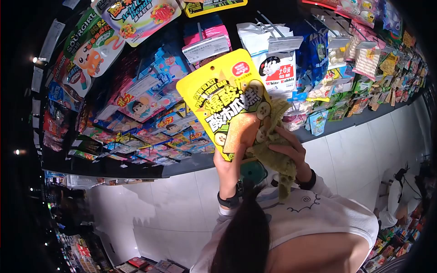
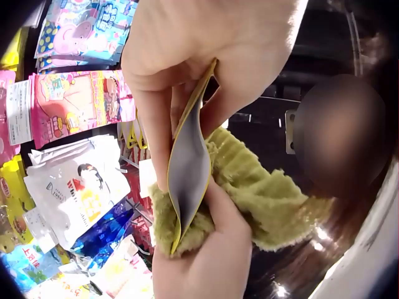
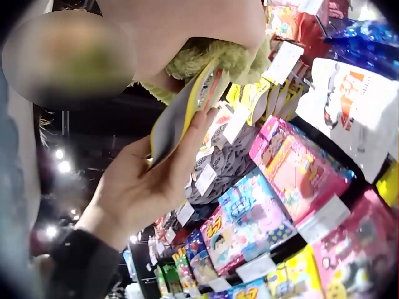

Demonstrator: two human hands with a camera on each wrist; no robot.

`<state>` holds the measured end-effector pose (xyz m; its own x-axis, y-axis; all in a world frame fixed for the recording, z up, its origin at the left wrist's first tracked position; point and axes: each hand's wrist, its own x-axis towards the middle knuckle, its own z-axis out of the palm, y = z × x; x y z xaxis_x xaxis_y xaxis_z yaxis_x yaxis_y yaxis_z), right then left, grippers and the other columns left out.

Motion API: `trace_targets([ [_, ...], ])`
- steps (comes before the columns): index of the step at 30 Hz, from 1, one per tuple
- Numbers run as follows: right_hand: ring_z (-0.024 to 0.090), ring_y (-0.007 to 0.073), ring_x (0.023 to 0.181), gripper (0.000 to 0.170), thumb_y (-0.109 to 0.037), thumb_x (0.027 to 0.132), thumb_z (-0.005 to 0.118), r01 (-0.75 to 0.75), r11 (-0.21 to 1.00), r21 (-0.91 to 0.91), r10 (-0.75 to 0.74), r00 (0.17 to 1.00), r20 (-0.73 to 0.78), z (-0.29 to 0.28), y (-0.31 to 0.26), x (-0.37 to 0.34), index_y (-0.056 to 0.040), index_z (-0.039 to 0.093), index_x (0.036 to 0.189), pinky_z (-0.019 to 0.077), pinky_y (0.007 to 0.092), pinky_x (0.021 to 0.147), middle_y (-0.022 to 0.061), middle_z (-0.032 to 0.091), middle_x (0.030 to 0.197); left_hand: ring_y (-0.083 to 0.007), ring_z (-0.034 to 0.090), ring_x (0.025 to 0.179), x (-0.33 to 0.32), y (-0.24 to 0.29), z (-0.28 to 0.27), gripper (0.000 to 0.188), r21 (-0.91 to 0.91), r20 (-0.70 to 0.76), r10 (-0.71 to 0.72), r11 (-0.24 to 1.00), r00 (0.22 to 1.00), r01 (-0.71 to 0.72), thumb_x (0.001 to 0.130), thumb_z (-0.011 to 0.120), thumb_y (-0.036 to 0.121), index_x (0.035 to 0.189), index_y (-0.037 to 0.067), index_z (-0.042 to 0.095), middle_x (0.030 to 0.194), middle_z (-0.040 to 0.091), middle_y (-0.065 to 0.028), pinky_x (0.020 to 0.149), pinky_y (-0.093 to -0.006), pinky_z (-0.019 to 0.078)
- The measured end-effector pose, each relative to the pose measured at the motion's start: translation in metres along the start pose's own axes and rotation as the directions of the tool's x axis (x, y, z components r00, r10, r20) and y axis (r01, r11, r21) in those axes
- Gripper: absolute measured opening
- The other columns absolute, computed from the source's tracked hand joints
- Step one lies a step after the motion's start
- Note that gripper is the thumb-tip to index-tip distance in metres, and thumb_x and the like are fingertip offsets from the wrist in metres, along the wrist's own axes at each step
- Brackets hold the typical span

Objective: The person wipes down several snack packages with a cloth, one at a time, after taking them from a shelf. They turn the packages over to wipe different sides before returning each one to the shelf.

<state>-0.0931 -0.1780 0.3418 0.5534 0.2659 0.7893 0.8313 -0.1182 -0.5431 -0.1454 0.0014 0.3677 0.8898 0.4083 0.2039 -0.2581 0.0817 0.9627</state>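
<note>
A yellow candy bag (image 1: 227,98) with bold Chinese lettering and fruit pictures is held up, tilted, in front of the shelves. My left hand (image 1: 227,170) grips its lower left edge, thumb on one face and fingers on the other. At the opposite edge, my right hand (image 1: 291,150) holds the bag together with a fuzzy green plush piece (image 1: 275,159). One end of the plush hangs below that hand. The left wrist view shows the bag (image 2: 190,162) edge-on, its grey side bulging between both hands. In the right wrist view, plush (image 3: 212,59) bunches under the right palm.
Hanging candy packets fill the display ahead, among them a white rabbit-print bag (image 1: 277,75) just behind the held bag. A large white candy bag (image 1: 139,18) hangs upper left. Pale tiled floor (image 1: 175,204) lies below; another person (image 1: 403,195) is at the right.
</note>
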Motion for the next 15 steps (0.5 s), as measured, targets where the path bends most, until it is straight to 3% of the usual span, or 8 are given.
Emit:
trace_targets([
  [2, 0.055, 0.0344, 0.11, 0.034, -0.01, 0.069, 0.072, -0.05, 0.998, 0.036, 0.052, 0.997, -0.053, -0.007, -0.002, -0.006, -0.0059, 0.065, 0.102, 0.0447, 0.0374, 0.093, 0.0217, 0.051, 0.124, -0.0156, 0.055, 0.102, 0.003, 0.002, 0.005, 0.042, -0.215, -0.014, 0.002, 0.977, 1.0, -0.005, 0.083, 0.06, 0.0, 0.122, -0.002, 0.043, 0.114, 0.056, -0.0099, 0.089, -0.0281, 0.0425],
  [5, 0.055, 0.0297, 0.108, 0.032, -0.009, 0.08, 0.066, -0.11, 0.988, 0.107, 0.142, 0.916, -0.376, -0.007, 0.005, -0.007, -0.0038, 0.059, 0.11, 0.0446, 0.0362, 0.092, 0.0188, 0.053, 0.121, -0.0171, 0.055, 0.104, 0.004, 0.008, 0.011, 0.045, -0.368, -0.017, -0.002, 0.93, 1.0, -0.004, 0.085, 0.06, 0.003, 0.124, -0.002, 0.04, 0.114, 0.056, -0.0099, 0.092, -0.0296, 0.0405],
  [6, 0.053, 0.0288, 0.111, 0.031, -0.006, 0.084, 0.058, -0.241, 0.94, 0.24, 0.32, 0.865, -0.387, -0.012, 0.001, -0.006, -0.0032, 0.054, 0.114, 0.0433, 0.036, 0.093, 0.0187, 0.051, 0.123, -0.0171, 0.054, 0.105, 0.004, 0.008, 0.011, 0.045, -0.38, -0.008, -0.009, 0.925, 1.0, 0.005, 0.085, 0.06, 0.003, 0.124, -0.002, 0.04, 0.115, 0.055, -0.01, 0.093, -0.0297, 0.0403],
  [9, 0.05, 0.0205, 0.113, 0.031, -0.007, 0.088, 0.054, -0.496, 0.657, 0.568, 0.737, 0.582, -0.344, -0.017, 0.014, -0.018, -0.003, 0.048, 0.118, 0.0417, 0.0318, 0.094, 0.0116, 0.052, 0.118, -0.0169, 0.054, 0.105, 0.001, 0.002, 0.006, 0.044, -0.316, 0.014, 0.023, 0.949, 1.0, -0.017, 0.085, 0.059, 0.004, 0.125, -0.002, 0.04, 0.117, 0.055, -0.0103, 0.093, -0.0298, 0.0402],
  [11, 0.049, 0.0188, 0.114, 0.034, -0.008, 0.088, 0.056, -0.347, 0.394, 0.851, 0.821, 0.55, -0.156, -0.028, 0.027, -0.013, -0.0034, 0.047, 0.12, 0.0405, 0.0304, 0.096, 0.0105, 0.052, 0.118, -0.0164, 0.054, 0.105, 0.0, 0.005, 0.003, 0.043, -0.252, 0.006, 0.034, 0.967, 0.999, -0.031, 0.086, 0.058, 0.004, 0.125, -0.002, 0.04, 0.117, 0.054, -0.0101, 0.093, -0.0294, 0.04],
  [12, 0.049, 0.0174, 0.114, 0.037, -0.012, 0.088, 0.057, -0.392, 0.393, 0.832, 0.821, 0.557, -0.125, -0.027, 0.031, -0.015, -0.0043, 0.046, 0.123, 0.0382, 0.0283, 0.098, 0.0102, 0.05, 0.122, -0.016, 0.053, 0.105, 0.0, 0.015, 0.005, 0.042, -0.226, -0.011, 0.027, 0.974, 1.0, -0.029, 0.086, 0.058, 0.004, 0.124, -0.002, 0.041, 0.116, 0.054, -0.0098, 0.092, -0.029, 0.0398],
  [14, 0.049, 0.0184, 0.113, 0.037, -0.013, 0.09, 0.055, -0.478, 0.629, 0.614, 0.731, 0.632, -0.257, -0.019, 0.029, -0.013, -0.0036, 0.046, 0.125, 0.0378, 0.0284, 0.098, 0.0112, 0.049, 0.124, -0.015, 0.053, 0.104, -0.001, 0.02, 0.001, 0.041, -0.157, -0.044, 0.017, 0.987, 0.999, -0.024, 0.087, 0.057, 0.005, 0.124, -0.001, 0.041, 0.116, 0.054, -0.0093, 0.092, -0.028, 0.0392],
  [15, 0.049, 0.0192, 0.114, 0.037, -0.015, 0.092, 0.053, -0.415, 0.821, 0.392, 0.544, 0.776, -0.319, -0.017, 0.015, 0.006, -0.0025, 0.045, 0.126, 0.0374, 0.029, 0.098, 0.0121, 0.047, 0.126, -0.0151, 0.053, 0.104, 0.0, 0.02, 0.001, 0.04, -0.107, -0.041, 0.022, 0.994, 0.999, -0.026, 0.087, 0.058, 0.006, 0.124, -0.001, 0.042, 0.116, 0.054, -0.0093, 0.092, -0.0278, 0.0395],
])
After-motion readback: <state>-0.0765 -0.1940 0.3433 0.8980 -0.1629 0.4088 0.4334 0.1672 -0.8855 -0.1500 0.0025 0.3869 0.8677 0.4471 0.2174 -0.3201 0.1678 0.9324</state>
